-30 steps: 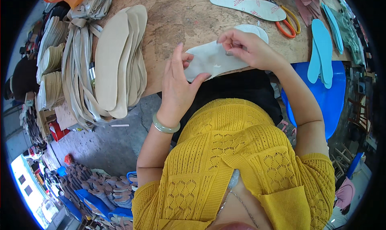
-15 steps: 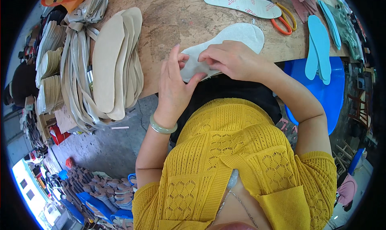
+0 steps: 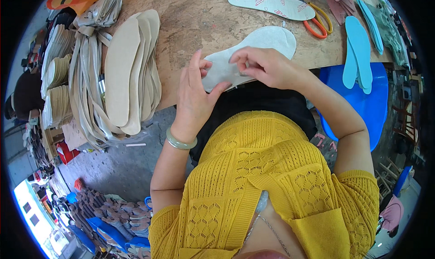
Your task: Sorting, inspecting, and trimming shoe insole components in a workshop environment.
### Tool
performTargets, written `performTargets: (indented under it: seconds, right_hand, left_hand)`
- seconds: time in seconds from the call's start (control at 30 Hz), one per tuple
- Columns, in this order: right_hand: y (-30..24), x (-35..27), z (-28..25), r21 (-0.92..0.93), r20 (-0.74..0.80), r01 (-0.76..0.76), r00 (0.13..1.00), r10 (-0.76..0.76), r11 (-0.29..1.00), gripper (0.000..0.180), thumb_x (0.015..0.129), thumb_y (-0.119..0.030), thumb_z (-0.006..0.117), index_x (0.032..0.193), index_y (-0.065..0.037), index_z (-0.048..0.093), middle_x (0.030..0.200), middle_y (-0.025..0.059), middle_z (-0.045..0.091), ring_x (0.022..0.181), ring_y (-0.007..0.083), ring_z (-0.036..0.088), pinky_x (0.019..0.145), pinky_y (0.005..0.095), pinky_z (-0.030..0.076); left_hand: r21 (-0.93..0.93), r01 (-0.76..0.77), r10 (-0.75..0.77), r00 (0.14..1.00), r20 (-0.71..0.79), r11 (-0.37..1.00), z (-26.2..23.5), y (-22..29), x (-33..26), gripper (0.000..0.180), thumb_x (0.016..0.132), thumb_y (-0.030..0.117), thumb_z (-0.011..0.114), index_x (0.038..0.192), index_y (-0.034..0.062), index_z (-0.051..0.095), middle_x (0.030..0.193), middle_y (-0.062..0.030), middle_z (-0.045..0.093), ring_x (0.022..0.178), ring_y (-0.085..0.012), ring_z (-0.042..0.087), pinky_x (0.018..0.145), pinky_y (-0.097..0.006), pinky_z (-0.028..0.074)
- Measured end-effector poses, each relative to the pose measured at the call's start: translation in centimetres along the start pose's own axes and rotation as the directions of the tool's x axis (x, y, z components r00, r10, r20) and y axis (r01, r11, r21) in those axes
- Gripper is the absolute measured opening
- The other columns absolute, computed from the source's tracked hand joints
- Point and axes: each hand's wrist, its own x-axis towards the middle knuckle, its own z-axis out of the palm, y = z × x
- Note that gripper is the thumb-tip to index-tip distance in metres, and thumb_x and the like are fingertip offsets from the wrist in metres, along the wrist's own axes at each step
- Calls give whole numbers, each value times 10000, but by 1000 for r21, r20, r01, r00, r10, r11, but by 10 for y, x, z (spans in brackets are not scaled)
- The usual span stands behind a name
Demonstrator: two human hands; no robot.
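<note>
A pale grey-white insole (image 3: 258, 46) lies flat at the near edge of the wooden table (image 3: 204, 19). My left hand (image 3: 195, 93) holds its heel end, thumb on top and fingers raised. My right hand (image 3: 263, 66) rests on the middle of the insole, fingertips pinching at its surface. What the fingertips pinch is too small to tell.
A fanned stack of beige insoles (image 3: 129, 73) and bundled ones (image 3: 59, 82) lie to the left. Orange-handled scissors (image 3: 317, 21) and a printed white insole (image 3: 272, 5) lie at the far side. Turquoise insoles (image 3: 358, 50) rest on a blue chair (image 3: 371, 105) to the right.
The insole has gone from held up and curled in both hands to lying flat on the table. My right hand has moved onto its middle.
</note>
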Motion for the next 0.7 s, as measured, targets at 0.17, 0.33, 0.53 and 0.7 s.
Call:
performTargets:
  seconds: [0.17, 0.33, 0.53, 0.7]
  right_hand:
    - [-17, -3, 14, -343, -197, 108, 963, -184, 933, 386, 817, -57, 663, 1188, -78, 560, 850, 91, 625, 778, 278, 614, 670, 392, 510]
    - [-14, -9, 22, -390, -261, 74, 947, -187, 918, 463, 777, 4, 691, 1219, -66, 572, 826, 84, 611, 762, 257, 625, 664, 350, 527]
    - [-23, -10, 15, -519, -97, 173, 961, -259, 837, 497, 779, -38, 647, 1266, -24, 550, 858, 97, 615, 814, 259, 619, 669, 334, 542]
    - [-5, -7, 12, -625, 46, 394, 881, -472, 674, 436, 772, -109, 617, 1196, -27, 565, 820, 55, 574, 807, 207, 592, 636, 302, 536]
  left_hand:
    - [36, -45, 44, 999, 13, 998, 0, 3, 1, 792, 706, 87, 827, 1382, 35, 419, 1090, -109, 609, 927, -266, 571, 802, -368, 495]
    - [155, -256, 269, 961, -66, 954, 8, 12, -13, 422, 740, 46, 778, 1128, 22, 614, 1057, -123, 622, 944, -294, 589, 805, -374, 490]
    - [107, -376, 373, 927, 42, 921, 26, 30, -27, 347, 748, 51, 738, 1086, 9, 668, 1100, -96, 622, 992, -280, 589, 842, -386, 482]
    - [169, -416, 412, 909, 61, 894, 29, 24, -31, 379, 745, 70, 738, 1111, 11, 658, 1184, -97, 595, 1052, -274, 563, 885, -392, 463]
